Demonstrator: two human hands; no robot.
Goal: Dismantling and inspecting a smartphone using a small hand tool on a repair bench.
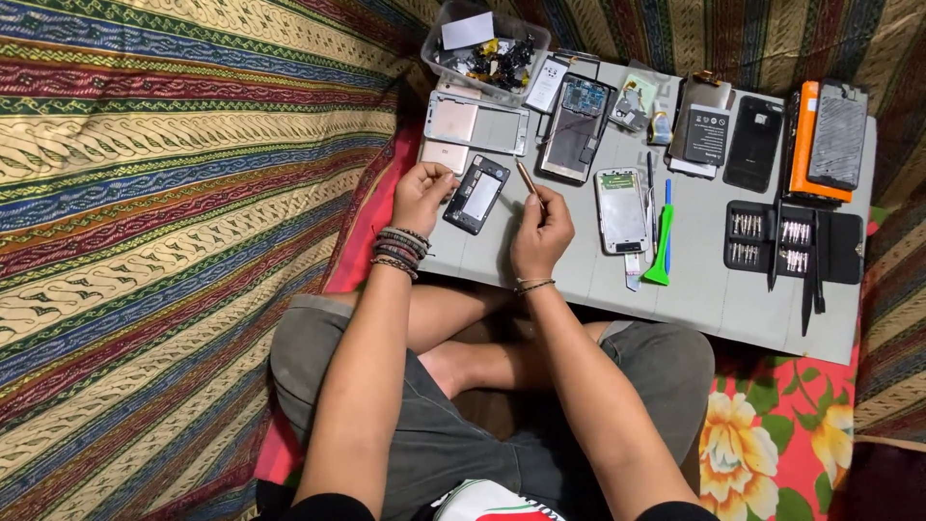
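Seen from above, a person sits cross-legged on patterned cloth with both hands over a grey work mat (598, 289). The right hand (540, 232) is curled closed around a slim brown-handled screwdriver (527, 179), gripped between thumb and fingers. The tool's long axis slants away from the body and a little toward the left hand, its far end rising just beyond the knuckles; which end is the tip cannot be made out. The left hand (421, 195), with dark beaded bracelets at its wrist, has its fingers bent inward, fingertips close together near the edge of an opened black phone body (476, 195); whether they pinch something small cannot be told. That phone body lies between the two hands, just beside the left fingertips, its long axis tilted away from the body and toward the right. Beyond the left hand lie a pale phone frame (477, 123) and a clear plastic tub of small parts (485, 48). Beyond the right hand sits a phone with its circuit board showing (577, 127). To the outer side of the right hand lie a white opened phone (621, 210), a green pry tool (662, 253), and, farther off, a black case of screwdriver bits (772, 243).
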